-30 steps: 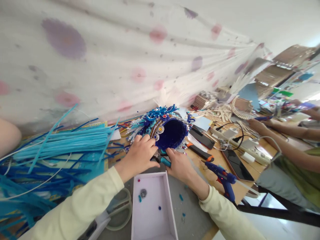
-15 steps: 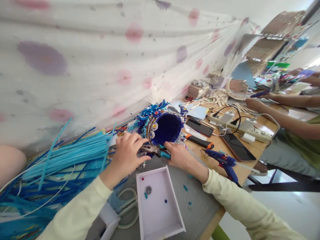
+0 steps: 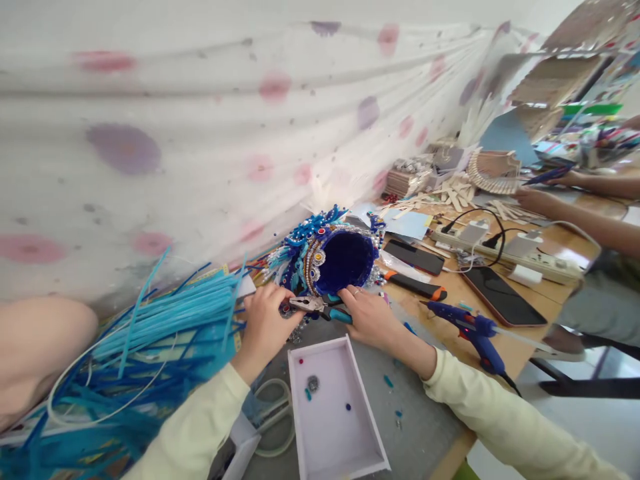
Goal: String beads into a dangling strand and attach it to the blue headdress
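A blue headpiece (image 3: 345, 263) trimmed with beads, gems and pipe-cleaner fringe lies on its side, its dark blue hollow facing me. My right hand (image 3: 373, 317), a ring on one finger, is closed round the teal-and-black handles of a pair of pliers (image 3: 313, 304). The jaws point left, just below the headpiece's beaded rim. At the jaw tips, the thumb and fingers of my left hand (image 3: 267, 327) are drawn together by a small beaded part; what they pinch is mostly hidden.
A white tray (image 3: 340, 427) with a few beads sits in front, scissors (image 3: 275, 417) beside it. Blue pipe cleaners (image 3: 170, 313) cover the left. Rightward lie a glue gun (image 3: 465, 327), phones (image 3: 500, 295), an orange-black handled tool (image 3: 415, 285) and a power strip (image 3: 510, 253). A co-worker's arms (image 3: 565, 213) reach in.
The view has shifted slightly, so everything appears further right. My left fingers, spread apart before, have closed in beside the pliers' jaws. My right hand keeps hold of the pliers.
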Motion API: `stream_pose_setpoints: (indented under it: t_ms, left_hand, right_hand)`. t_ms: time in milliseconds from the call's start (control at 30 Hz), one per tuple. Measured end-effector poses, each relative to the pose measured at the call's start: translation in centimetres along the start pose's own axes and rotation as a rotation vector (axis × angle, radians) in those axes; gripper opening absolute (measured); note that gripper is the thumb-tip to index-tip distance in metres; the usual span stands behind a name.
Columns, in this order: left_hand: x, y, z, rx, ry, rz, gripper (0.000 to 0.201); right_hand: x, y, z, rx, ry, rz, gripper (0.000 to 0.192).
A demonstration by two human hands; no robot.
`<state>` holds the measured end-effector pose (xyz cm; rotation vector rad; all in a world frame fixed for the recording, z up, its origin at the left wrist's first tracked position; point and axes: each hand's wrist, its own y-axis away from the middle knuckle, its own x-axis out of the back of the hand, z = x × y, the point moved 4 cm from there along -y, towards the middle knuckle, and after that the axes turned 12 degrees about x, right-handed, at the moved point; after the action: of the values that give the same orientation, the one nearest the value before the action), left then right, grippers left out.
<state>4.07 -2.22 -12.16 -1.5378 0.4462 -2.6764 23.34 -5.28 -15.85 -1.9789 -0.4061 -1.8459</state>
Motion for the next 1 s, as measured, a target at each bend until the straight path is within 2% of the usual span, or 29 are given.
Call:
stream_pose_setpoints:
  t_ms: [233, 467, 567, 800, 1000]
  left_hand:
    - [-0.3, -0.6, -0.5, 0.092, 0.165, -0.040, 0.011]
    - [-1.3, -1.2, -1.0, 0.104, 0.362, -0.124, 0.012]
    - [-1.4, -1.3, -1.3, 0.113, 0.417, -0.116, 0.012]
    - [-1.4, -1.2, -1.3, 0.106, 0.414, -0.078, 0.017]
    - [-1.8, -1.4, -0.8, 0.093, 0.398, -0.107, 0.017]
  right_hand:
    - [-0.3, 0.2, 0.0, 0.003, -0.064, 0.049, 0.026]
    - [-0.1, 0.3, 0.0, 0.013, -0.155, 0.100, 0.024]
    - [0.0, 0.1, -0.1, 0.021, -0.199, 0.117, 0.024]
    - [0.3, -0.1, -0.2, 0.018, -0.305, 0.124, 0.025]
    - [1.3, -0.3, 0.3, -0.022, -0.445, 0.054, 0.025]
